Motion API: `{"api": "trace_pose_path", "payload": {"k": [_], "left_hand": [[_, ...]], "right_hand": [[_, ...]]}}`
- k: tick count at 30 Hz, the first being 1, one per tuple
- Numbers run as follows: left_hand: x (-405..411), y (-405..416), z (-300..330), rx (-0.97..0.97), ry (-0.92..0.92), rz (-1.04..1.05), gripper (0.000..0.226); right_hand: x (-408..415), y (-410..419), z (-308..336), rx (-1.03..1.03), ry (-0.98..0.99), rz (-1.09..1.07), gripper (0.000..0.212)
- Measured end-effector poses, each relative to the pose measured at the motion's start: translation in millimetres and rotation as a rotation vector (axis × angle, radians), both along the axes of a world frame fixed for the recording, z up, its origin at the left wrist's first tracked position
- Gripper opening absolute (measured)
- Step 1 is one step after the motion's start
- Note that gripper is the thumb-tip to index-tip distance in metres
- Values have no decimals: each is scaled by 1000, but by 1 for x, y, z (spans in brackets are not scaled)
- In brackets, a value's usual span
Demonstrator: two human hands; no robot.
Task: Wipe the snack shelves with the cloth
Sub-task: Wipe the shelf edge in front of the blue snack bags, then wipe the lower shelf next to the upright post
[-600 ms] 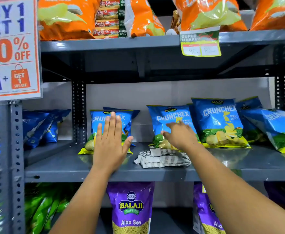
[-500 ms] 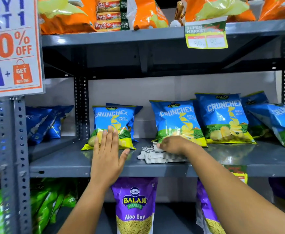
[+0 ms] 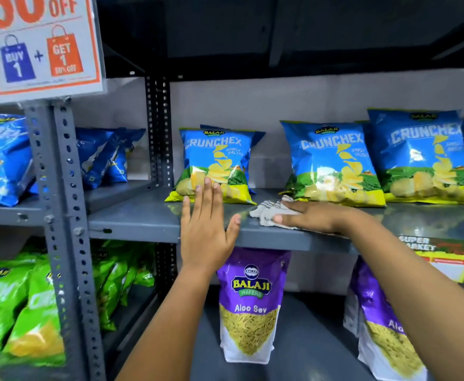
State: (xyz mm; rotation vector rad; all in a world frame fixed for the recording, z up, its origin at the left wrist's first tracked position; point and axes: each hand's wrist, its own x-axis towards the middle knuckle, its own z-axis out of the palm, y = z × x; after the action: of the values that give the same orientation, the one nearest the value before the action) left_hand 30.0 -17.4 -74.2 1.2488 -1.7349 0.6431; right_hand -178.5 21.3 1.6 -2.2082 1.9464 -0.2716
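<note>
A white striped cloth (image 3: 266, 213) lies on the grey metal shelf (image 3: 143, 218) near its front edge. My right hand (image 3: 310, 215) lies flat on the cloth, covering most of it. My left hand (image 3: 206, 229) is open with fingers together, held at the shelf's front edge, its fingertips just before a blue Crunchex bag (image 3: 214, 163). Two more blue Crunchex bags (image 3: 332, 160) stand to the right at the back of the shelf.
A perforated grey upright (image 3: 60, 215) with a "50% off" sign (image 3: 41, 42) stands at the left. Purple Aloo Sev packs (image 3: 253, 301) sit on the shelf below, green bags (image 3: 19, 306) at lower left. A price label (image 3: 439, 257) hangs on the shelf edge at right.
My right hand has come down from the Crunchex bag onto the cloth and slid it toward the shelf's front edge. My left hand has drawn back from the left bag. The view tilted down.
</note>
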Motion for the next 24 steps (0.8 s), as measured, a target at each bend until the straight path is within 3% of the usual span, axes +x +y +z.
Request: {"api": "trace_pose_path", "payload": {"k": [7, 13, 15, 18, 22, 24], "left_hand": [[17, 4, -21, -14, -40, -44, 67], [70, 13, -99, 114, -43, -11, 66], [100, 16, -137, 210, 44, 44, 69], [148, 24, -178, 291, 192, 180, 77], [199, 19, -199, 346, 310, 348, 91], [212, 7, -206, 366, 313, 394, 93]], "right_hand": [[19, 16, -7, -328, 42, -112, 42], [56, 45, -51, -933, 64, -85, 45], [78, 57, -86, -995, -47, -30, 48], [111, 61, -160, -881, -230, 61, 47], [155, 49, -251, -414, -604, 94, 47], [171, 32, -284, -206, -688, 59, 55]]}}
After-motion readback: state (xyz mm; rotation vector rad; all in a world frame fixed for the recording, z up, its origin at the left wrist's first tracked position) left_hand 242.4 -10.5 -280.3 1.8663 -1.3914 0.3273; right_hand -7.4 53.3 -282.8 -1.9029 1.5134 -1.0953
